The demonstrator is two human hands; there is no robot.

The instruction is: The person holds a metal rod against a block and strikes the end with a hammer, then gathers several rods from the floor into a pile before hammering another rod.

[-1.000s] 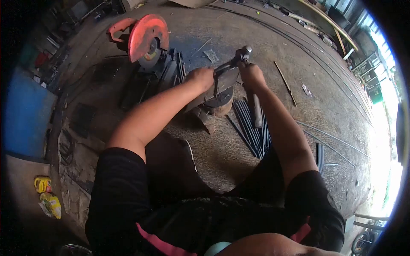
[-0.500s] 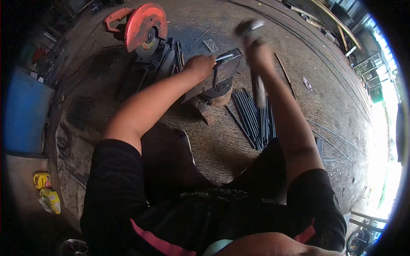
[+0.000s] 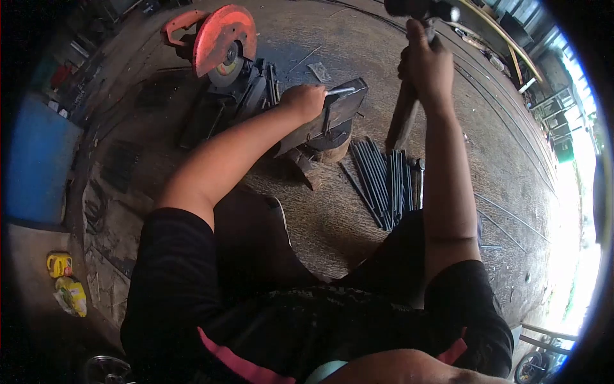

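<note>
My left hand (image 3: 304,102) is closed round a short metal rod (image 3: 341,91), whose shiny end lies along the top of a dark metal block (image 3: 346,110). That block sits on a wooden stump (image 3: 332,153). Up and to the right, my right hand (image 3: 432,73) grips a hammer (image 3: 403,118) near its head, with the wooden handle hanging below the fist. The hammer head is raised well above the block, apart from the rod. Below the hammer, several dark rods (image 3: 371,176) lie in a bundle on the ground, with a wrench (image 3: 419,182) beside them.
A cut-off saw with a red guard (image 3: 224,38) stands left of the block. Long thin bars (image 3: 505,217) stretch over the ground at right. A blue panel (image 3: 41,163) and a yellow container (image 3: 59,264) are at far left.
My right hand has lifted the hammer up and to the right, away from the block. The wrench beside the rods now shows. My left hand stays on the rod.
</note>
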